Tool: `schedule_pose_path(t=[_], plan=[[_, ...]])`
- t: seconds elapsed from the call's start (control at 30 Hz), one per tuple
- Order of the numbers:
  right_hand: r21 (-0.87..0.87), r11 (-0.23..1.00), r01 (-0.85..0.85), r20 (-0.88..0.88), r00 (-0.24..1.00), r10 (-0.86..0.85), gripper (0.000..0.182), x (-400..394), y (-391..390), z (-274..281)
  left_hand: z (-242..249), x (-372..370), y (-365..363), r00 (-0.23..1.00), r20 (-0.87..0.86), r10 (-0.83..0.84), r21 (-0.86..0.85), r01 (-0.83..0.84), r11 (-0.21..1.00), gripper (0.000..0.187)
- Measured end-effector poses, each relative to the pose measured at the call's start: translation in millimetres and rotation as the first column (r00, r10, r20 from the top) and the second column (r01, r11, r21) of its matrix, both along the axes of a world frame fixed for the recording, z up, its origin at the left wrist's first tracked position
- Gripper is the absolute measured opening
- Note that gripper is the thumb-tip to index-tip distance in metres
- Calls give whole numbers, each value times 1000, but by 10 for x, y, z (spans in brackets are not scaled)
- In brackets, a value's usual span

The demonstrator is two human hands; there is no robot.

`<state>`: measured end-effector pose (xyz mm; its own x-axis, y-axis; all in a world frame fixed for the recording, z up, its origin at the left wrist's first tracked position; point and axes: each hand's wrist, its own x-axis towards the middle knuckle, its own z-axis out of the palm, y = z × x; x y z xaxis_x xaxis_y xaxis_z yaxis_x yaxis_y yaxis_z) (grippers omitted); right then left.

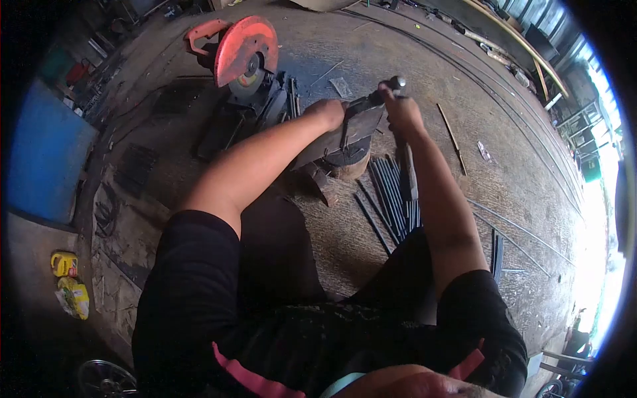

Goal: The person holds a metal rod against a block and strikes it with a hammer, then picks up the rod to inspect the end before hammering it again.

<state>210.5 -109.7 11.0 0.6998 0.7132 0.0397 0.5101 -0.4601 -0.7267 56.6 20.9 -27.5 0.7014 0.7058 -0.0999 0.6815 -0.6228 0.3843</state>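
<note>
My left hand (pixel 330 114) is closed at the left end of a dark metal piece (pixel 361 104) above a flat metal plate (pixel 363 127). The plate lies tilted over a round wooden block (pixel 352 166). My right hand (pixel 403 114) is wrapped round a hammer, whose head (pixel 397 83) shows above the fingers and whose handle (pixel 410 176) points down toward me. The hammer head is near the right end of the metal piece. Several thin metal rods (pixel 391 192) lie on the floor just in front of the block.
An orange cut-off saw (pixel 249 53) stands at the upper left. Long rods (pixel 511 235) and a rusty strip (pixel 452 139) lie on the floor at the right. A blue panel (pixel 50 152) and a yellow container (pixel 64 264) are at the far left.
</note>
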Motion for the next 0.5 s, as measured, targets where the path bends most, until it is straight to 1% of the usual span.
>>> schedule_pose_path(t=[0.07, 0.1, 0.17, 0.2, 0.23, 0.3, 0.33, 0.37, 0.4, 0.43, 0.47, 0.5], plan=[[-19, 1000, 13, -165, 986, -16, 70, -90, -125, 518, -48, 20, 18, 1000, -12, -27, 34, 27, 999, 54], [103, 995, 11, -42, 999, -7, 70, 20, -82, 575, -71, 15, 19, 1000, -9, -29, 29, 29, 999, 54], [383, 924, -3, -93, 995, 42, 64, -8, -139, 822, -120, -2, 26, 987, 17, -161, 69, 160, 985, 53], [455, 889, 55, -151, 988, 17, 61, -156, -234, 1077, -83, 11, -2, 986, 17, -164, 66, 163, 984, 53], [453, 890, 59, -155, 988, 13, 61, -184, -260, 1124, -25, 4, -44, 987, 18, -159, 60, 158, 986, 53], [516, 853, 77, -126, 992, -13, 60, -220, -286, 1147, 31, -32, -110, 988, 16, -151, 49, 150, 988, 53], [517, 852, 77, -127, 992, -12, 60, -118, -191, 992, 46, -36, -115, 990, 11, -141, 43, 141, 989, 53], [349, 935, 66, -56, 997, -49, 62, 82, -12, 658, 63, -31, -124, 991, 7, -133, 39, 133, 990, 54], [169, 983, 69, 21, 997, -74, 64, 211, 100, 326, 74, -30, -142, 991, 8, -137, 43, 136, 990, 54], [77, 997, -22, 56, 998, 18, 66, 236, 117, 0, 80, -36, -156, 994, 8, -108, -4, 108, 994, 54], [-14, 994, -109, 84, 990, 110, 69, 240, 106, -173, 102, -28, -152, 997, 7, -81, -45, 81, 996, 54], [2, 995, -105, 88, 991, 104, 69, 224, 70, -76, 122, -8, -114, 996, 8, -85, -28, 86, 996, 54]])
